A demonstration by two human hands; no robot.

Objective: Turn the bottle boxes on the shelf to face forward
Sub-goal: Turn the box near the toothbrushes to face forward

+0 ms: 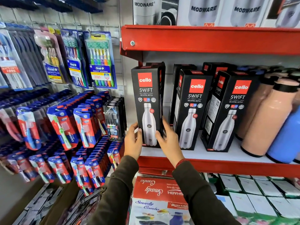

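Black cardboard with a red cello square marks the leftmost bottle box [148, 103], which stands upright at the left end of the white shelf board [227, 154] with its printed front turned toward us. We hold it low down with both hands. Our left hand [133, 141] presses against its left edge, thumb lying on the front face and fingers wrapped behind, partly curled. Our right hand [168, 140] cups its lower right corner, thumb across the front and fingers reaching round the right side, loosely spread rather than clenched.

Right of that box stands a second box [191, 109], and beyond it a third box [230, 111]; both are angled so a narrow side panel shows beside the front. More dark boxes stand behind them. Further right of the held box, peach bottles [267, 117] and a blue bottle [285, 138] stand on the same board. Left of the box hang toothbrush packs [100, 60] on a wire grid. Above it runs a red shelf edge [211, 39] carrying Modware cartons [227, 10].
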